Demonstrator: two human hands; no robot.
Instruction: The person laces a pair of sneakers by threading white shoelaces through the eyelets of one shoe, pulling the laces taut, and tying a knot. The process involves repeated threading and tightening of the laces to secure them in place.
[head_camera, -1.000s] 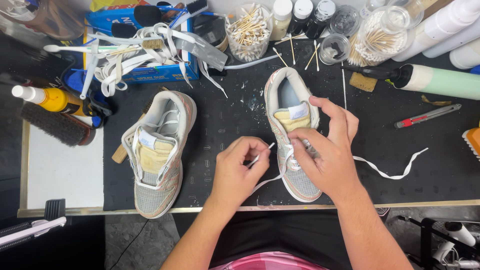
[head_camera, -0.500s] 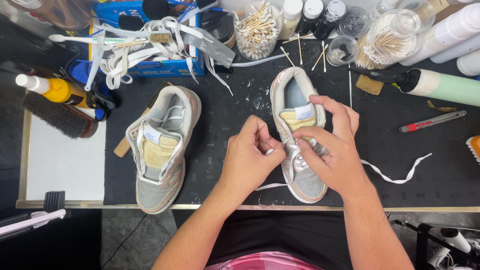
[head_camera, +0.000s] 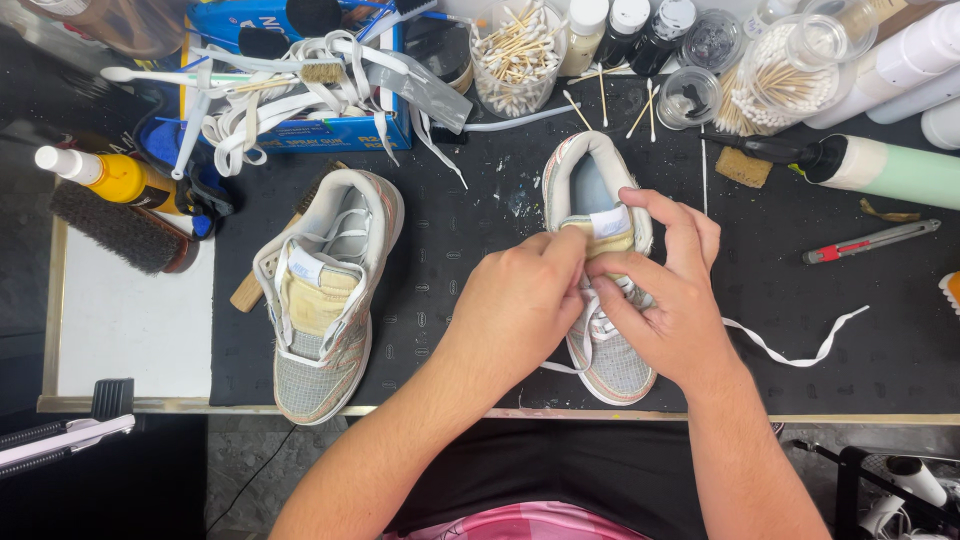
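Both hands met over right sneaker (head_camera: 600, 340) on dark surface (head_camera: 450, 250). Left hand (head_camera: 520, 300) and right hand (head_camera: 670, 310) each pinched white lace (head_camera: 790, 350) at upper eyelets; loose end trailed right of grip. Lacing looked partly done. Second sneaker (head_camera: 320, 300), left of grip, untouched.

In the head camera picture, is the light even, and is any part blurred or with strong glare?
In the head view, light is even and soft from above; both hands, left hand and right hand, and the shoe they work on look sharp, with only faint shadows on the black mat. Small glare sits on the clear jars; the dark lower corners lose detail.
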